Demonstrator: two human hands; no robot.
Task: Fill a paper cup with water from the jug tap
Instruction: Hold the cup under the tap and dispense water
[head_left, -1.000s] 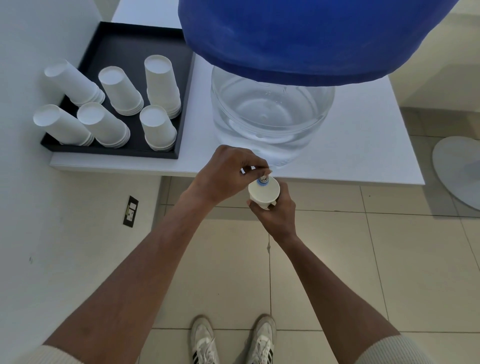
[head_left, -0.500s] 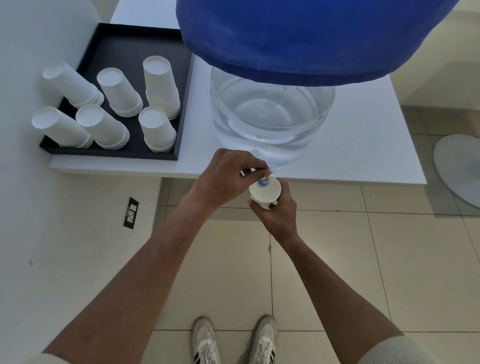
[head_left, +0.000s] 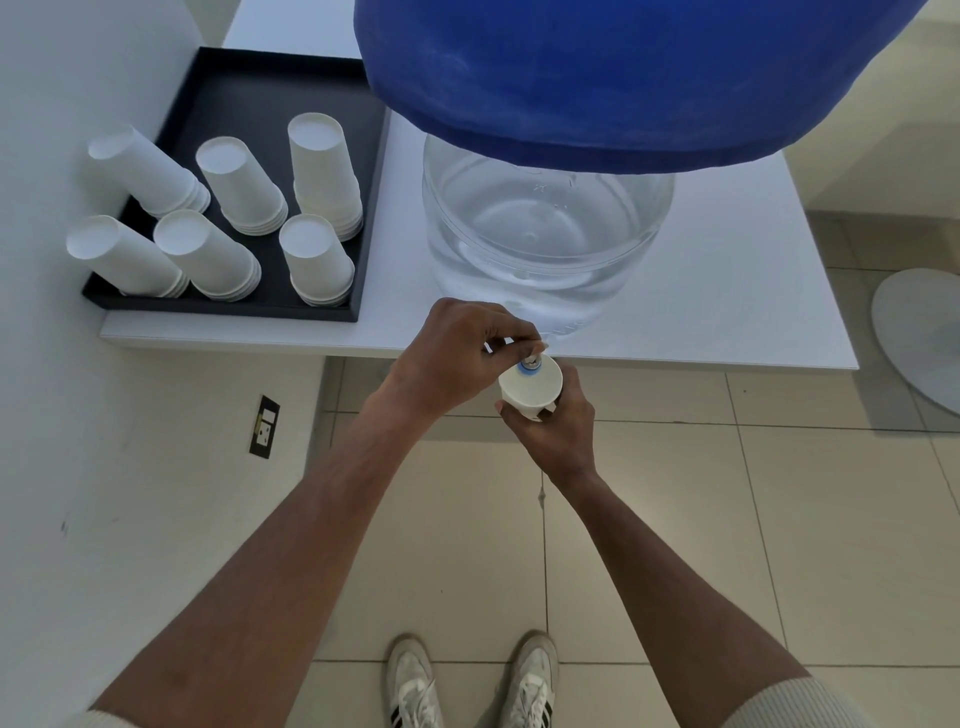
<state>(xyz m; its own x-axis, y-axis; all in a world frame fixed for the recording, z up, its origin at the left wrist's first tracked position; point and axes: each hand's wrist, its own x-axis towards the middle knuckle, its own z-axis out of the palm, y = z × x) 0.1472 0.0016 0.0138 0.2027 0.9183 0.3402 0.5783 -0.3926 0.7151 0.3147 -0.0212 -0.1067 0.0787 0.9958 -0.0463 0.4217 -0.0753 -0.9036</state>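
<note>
- Just one camera here, worn on the person's head, so there's no second view to overlap with.
- It looks steeply down and a bit forward, right over the front edge of the tabletop (head_left: 727, 291).
- The jug (head_left: 545, 234) is so close its blue cover fills the top of the shot.
- Wide lens: edges near the jug bow out, and both forearms run in from the bottom corners.
- Floor tiles (head_left: 779, 519) and shoes (head_left: 415, 686) show well below the jug, at the bottom edge.

White table (head_left: 727, 291) bearing jug (head_left: 545, 239), black tray (head_left: 234, 312).
</note>
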